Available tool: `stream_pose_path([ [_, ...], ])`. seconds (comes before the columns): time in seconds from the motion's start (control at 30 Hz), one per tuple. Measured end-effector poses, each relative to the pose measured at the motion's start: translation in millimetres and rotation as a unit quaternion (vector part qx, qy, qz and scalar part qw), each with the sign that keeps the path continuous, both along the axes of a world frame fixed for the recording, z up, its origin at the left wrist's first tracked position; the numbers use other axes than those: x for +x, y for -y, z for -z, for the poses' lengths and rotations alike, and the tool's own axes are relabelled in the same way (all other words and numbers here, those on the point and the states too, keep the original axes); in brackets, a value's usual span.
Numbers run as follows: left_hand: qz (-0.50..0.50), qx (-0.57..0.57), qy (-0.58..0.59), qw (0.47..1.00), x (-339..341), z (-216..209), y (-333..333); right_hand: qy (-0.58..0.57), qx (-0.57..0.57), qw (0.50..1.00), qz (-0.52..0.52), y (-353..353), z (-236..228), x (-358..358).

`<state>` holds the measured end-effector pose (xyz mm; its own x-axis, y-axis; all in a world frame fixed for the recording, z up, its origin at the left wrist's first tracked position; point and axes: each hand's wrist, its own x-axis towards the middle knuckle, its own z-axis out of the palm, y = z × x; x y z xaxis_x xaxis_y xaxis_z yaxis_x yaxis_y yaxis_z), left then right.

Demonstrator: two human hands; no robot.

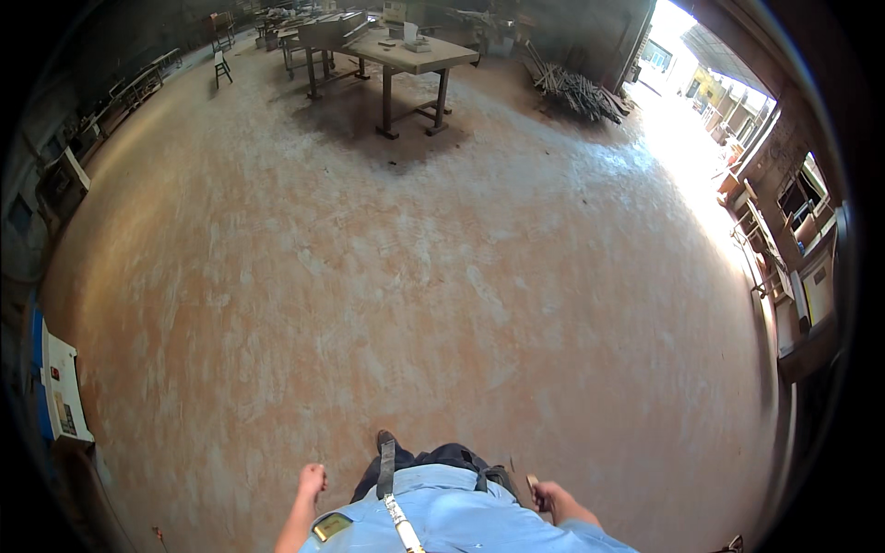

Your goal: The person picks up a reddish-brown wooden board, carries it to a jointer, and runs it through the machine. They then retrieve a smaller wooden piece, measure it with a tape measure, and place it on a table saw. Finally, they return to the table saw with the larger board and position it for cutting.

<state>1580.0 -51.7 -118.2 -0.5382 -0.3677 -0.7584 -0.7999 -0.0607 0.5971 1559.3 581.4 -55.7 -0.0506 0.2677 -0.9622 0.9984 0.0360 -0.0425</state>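
My left hand (pixel 313 479) hangs beside my left hip with its fingers curled into a loose fist, and nothing shows in it. At my right hip my right hand (pixel 551 500) is closed around a small tan object (pixel 532 482), like a short piece of wood. Only its end sticks out past the fingers, so its kind cannot be told. Between the hands are my blue shirt (pixel 452 511), dark trousers and a hanging strap (pixel 386 468). One dark shoe (pixel 384 437) shows ahead of me.
Dusty reddish floor (pixel 415 295) stretches ahead. A worktable (pixel 419 60) with things on it stands at the far middle. A pile of sticks (pixel 581 92) lies near the bright doorway (pixel 668 101). A white-and-blue machine (pixel 64 392) is at left; a rack (pixel 765 244) lines the right.
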Motion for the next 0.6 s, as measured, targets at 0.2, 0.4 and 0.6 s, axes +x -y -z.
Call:
stream_pose_path([
  [0.2,-0.006,-0.071,0.012,0.997,-179.0,-27.7,88.7,0.013,0.031,0.999,-0.016,66.8,-36.1,-77.1],
  [0.4,0.009,-0.08,-0.028,0.996,-319.5,-38.1,73.6,-0.027,-0.037,0.998,0.043,77.6,23.8,-208.8],
  [0.6,0.154,-0.041,0.085,0.984,-379.2,-56.9,22.1,-0.056,-0.056,0.996,-0.043,104.2,24.7,-430.6],
])
